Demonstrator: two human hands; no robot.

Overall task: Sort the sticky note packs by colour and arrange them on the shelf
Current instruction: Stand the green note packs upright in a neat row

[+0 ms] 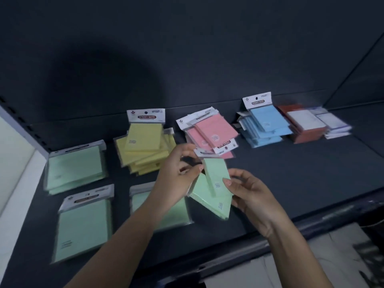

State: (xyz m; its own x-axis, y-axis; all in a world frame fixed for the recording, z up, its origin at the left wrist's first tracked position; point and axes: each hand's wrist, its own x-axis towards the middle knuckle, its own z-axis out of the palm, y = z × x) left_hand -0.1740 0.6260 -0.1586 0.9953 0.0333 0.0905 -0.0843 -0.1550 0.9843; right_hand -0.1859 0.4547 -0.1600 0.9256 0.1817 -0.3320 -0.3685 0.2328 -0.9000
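Green packs, fanned between gripping left hand and pinching right hand, may slip apart onto shelf below.

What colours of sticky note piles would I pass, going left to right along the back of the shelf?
Green pile → yellow pile → pink pile → blue pile → red-brown pile → white pile.
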